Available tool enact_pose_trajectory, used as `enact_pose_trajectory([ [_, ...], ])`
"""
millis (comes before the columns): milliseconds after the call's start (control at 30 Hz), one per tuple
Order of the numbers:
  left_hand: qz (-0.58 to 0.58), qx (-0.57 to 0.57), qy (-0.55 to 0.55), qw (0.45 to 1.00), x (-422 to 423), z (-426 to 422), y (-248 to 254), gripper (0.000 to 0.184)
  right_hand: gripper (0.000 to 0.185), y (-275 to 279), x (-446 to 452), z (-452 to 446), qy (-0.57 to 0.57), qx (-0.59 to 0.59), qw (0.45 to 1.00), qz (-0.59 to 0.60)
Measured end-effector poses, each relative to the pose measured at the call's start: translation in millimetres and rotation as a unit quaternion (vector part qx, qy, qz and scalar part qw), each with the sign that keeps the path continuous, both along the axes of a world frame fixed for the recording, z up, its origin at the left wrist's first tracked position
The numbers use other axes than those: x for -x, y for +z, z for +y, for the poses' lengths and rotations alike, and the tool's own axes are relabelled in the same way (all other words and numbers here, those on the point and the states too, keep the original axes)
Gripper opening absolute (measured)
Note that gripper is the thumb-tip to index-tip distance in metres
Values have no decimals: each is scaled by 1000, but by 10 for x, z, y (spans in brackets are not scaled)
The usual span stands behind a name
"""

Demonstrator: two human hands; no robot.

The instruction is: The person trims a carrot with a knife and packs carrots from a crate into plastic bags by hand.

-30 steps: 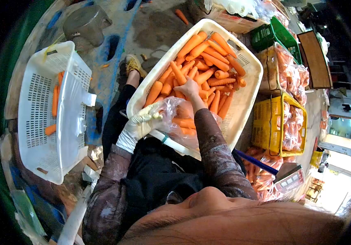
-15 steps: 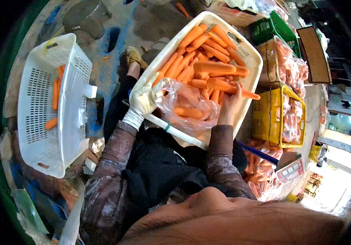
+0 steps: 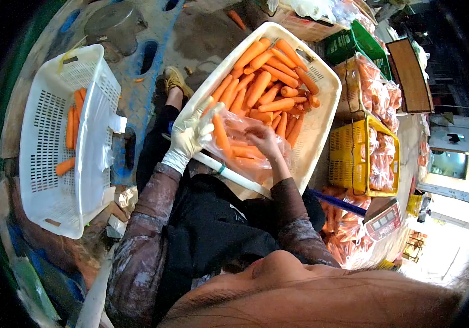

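Note:
Many orange carrots (image 3: pixel 281 68) lie in a big cream tub (image 3: pixel 322 104) in front of me. At the tub's near side is a clear plastic bag (image 3: pixel 251 172) with several carrots in it. My left hand (image 3: pixel 188 134), in a whitish glove, is closed on the bag's left edge. One carrot (image 3: pixel 220 133) stands upright in the bag beside that hand. My bare right hand (image 3: pixel 264 139) is over the bag's right part with its fingers bent; whether it touches the plastic or holds anything is unclear.
A white crate (image 3: pixel 48 147) with a few carrots stands at the left, near a dark stool (image 3: pixel 114 27). To the right are a yellow crate (image 3: pixel 349 156) of bagged carrots, a green crate (image 3: pixel 341 46), a scale (image 3: pixel 383 221) and a blue bar (image 3: pixel 338 202).
My right hand reached from the pile to the tub's right side, where carrots were at it, then came back left over the bag. A carrot now stands upright near my left hand.

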State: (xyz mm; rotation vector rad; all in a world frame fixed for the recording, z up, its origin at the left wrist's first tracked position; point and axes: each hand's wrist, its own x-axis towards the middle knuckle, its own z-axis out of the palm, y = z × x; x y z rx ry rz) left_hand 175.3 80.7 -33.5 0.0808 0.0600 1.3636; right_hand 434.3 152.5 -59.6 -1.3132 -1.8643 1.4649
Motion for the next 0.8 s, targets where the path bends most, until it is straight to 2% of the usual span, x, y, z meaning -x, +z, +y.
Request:
enact_pose_trajectory([
  [67, -38, -61, -79, 994, 4, 2, -28, 73, 17, -123, 80, 225, -120, 3, 992, 25],
  [100, -38, -59, -78, 994, 3, -4, -38, 73, 17, -187, 146, 349, -120, 4, 992, 25],
  [167, -13, -3, -129, 992, 8, -24, 17, 76, 32, -347, 325, 616, -93, -83, 977, -170],
  [233, 15, -5, -118, 993, 1, -40, 28, 79, 44, -679, 579, 862, -101, -102, 965, -221],
  [267, 28, 0, -126, 992, 20, -44, 27, 79, 50, -758, 719, 985, -124, -76, 956, -255],
  [367, -98, -28, -152, 983, 47, 33, -103, 77, 57, -860, 1095, 1257, -192, -19, 919, -345],
  [433, -88, 25, -131, 987, 33, 11, -81, 76, 59, -871, 1180, 1328, -180, -2, 915, -362],
  [467, -20, 58, -120, 991, 43, 10, -25, 75, 61, -878, 1200, 1339, -173, 15, 908, -381],
  [500, -21, 62, -120, 991, 53, 11, 19, 75, 61, -868, 1181, 1352, -171, 18, 908, -383],
  [567, -21, 63, -128, 990, 56, 1, 59, 75, 59, -982, 1069, 1423, -160, 95, 941, -284],
  [600, -25, 64, -128, 989, 62, 2, 27, 75, 48, -1074, 1049, 1437, -200, 77, 934, -288],
  [633, -60, 49, -139, 987, 66, 9, -25, 75, 48, -1162, 990, 1401, -199, 78, 932, -292],
  [700, -97, 31, -153, 983, 41, 4, -84, 74, 34, -1222, 892, 1319, -255, 97, 960, -61],
  [733, -70, 50, -136, 987, 35, 6, -102, 73, 25, -878, 948, 1168, -293, 134, 944, 67],
  [767, -43, 68, -116, 990, 38, 6, -90, 72, 25, -809, 919, 1100, -293, 130, 945, 70],
  [800, -38, 55, -103, 992, 31, 25, -29, 70, 27, -755, 881, 1058, -333, 139, 914, 187],
])
